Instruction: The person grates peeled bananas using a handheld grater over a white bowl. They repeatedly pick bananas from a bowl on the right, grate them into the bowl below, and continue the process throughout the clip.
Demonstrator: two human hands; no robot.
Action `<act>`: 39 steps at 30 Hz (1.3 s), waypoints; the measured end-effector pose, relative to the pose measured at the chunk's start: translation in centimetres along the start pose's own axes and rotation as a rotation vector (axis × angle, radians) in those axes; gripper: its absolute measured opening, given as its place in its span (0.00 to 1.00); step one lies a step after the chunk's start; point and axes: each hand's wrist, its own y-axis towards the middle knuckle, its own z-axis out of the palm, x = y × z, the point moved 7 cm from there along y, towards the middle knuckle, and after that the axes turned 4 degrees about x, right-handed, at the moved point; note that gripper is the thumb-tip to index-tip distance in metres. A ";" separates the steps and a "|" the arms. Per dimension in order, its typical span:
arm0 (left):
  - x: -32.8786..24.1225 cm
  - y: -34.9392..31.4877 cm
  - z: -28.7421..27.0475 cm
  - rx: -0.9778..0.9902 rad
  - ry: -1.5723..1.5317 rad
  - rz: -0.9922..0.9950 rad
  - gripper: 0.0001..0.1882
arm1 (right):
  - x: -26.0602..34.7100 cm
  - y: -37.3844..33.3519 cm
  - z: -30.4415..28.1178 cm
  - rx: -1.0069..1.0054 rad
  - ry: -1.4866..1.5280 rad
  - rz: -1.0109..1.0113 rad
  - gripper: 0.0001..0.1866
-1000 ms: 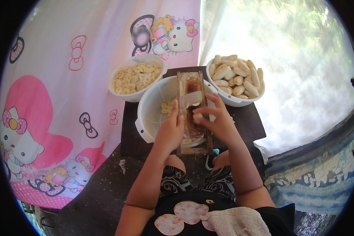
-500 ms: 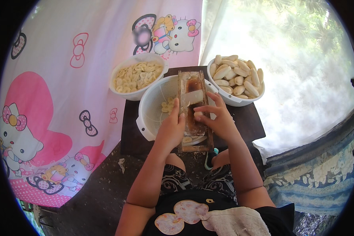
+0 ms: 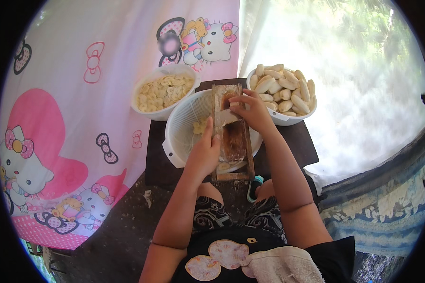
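A wooden slicer (image 3: 235, 144) with a metal blade plate (image 3: 225, 118) rests lengthwise across a large white colander (image 3: 174, 137). My left hand (image 3: 204, 153) grips its left rail, thumb along the edge. Near the far end, beyond the blade, my right hand (image 3: 254, 112) pinches a short piece of peeled banana (image 3: 233, 104) against the board; fingers mostly cover it. Below the slicer, in the colander, lie some pale banana slices (image 3: 200, 125).
At the back left stands a white basket (image 3: 161, 114) filled with banana slices. A white basket (image 3: 288, 120) of whole peeled bananas stands at the back right. All sit on a dark table (image 3: 297, 148). A printed curtain (image 3: 80, 75) hangs on the left.
My right hand has moved away from me along the slicer, carrying the banana piece from the near side of the blade to the far side. My left hand keeps its grip.
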 end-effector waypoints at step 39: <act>-0.5 -0.1 -0.1 -0.020 -0.008 0.054 0.32 | 2.4 -6.3 -0.1 -0.089 -0.077 -0.062 0.11</act>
